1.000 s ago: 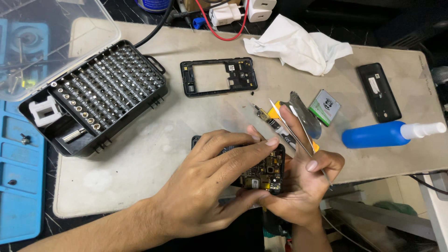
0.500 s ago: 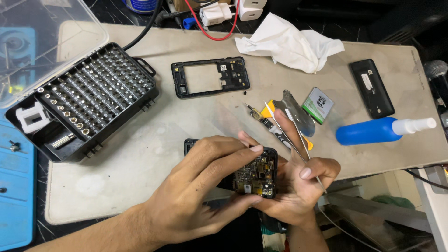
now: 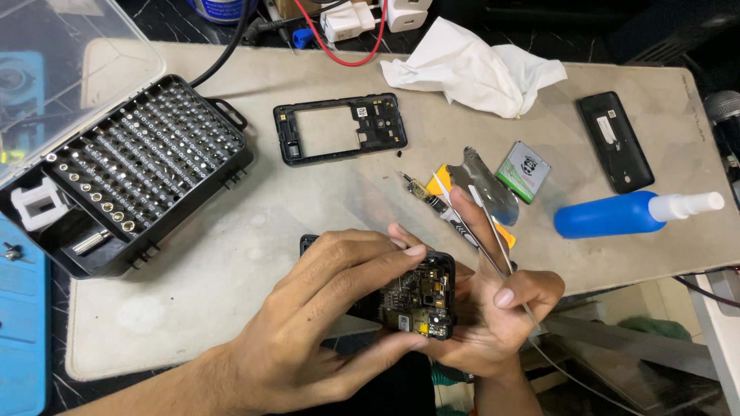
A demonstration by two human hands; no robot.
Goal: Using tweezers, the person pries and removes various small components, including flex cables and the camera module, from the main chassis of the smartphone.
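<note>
Phone (image 3: 420, 296), opened up with its circuit board showing, sits at the near edge of the mat, clasped between both hands. The left hand (image 3: 331, 308) curls over it from the left, fingers bent across the top and thumb under the near side. The right hand (image 3: 493, 320) cradles it from below and also pinches thin tweezers (image 3: 482, 231) between its fingers (their tips point away toward the far side).

A pale, worn mat (image 3: 231, 231) covers most of the dark bench; its near edge runs just under the hands, and beyond that edge the floor clutter shows. Bare mat lies to the left of the hands and between them and the phone frame (image 3: 339, 127), a black rectangle with an empty window, lying farther off.

At far left stands a black case of screwdriver bits (image 3: 131, 173), its clear lid tipped back, with a blue tray (image 3: 19, 331) beside it at the left edge. Far and centre lies a crumpled white cloth (image 3: 478, 73). To the right: a small battery with a green and white label (image 3: 523, 171), a black back cover (image 3: 615, 140), and a blue spray bottle with a white nozzle (image 3: 628, 213) lying on its side. A metal pry tool (image 3: 489, 185) and a small screwdriver (image 3: 428, 196) lie just beyond the right hand.
</note>
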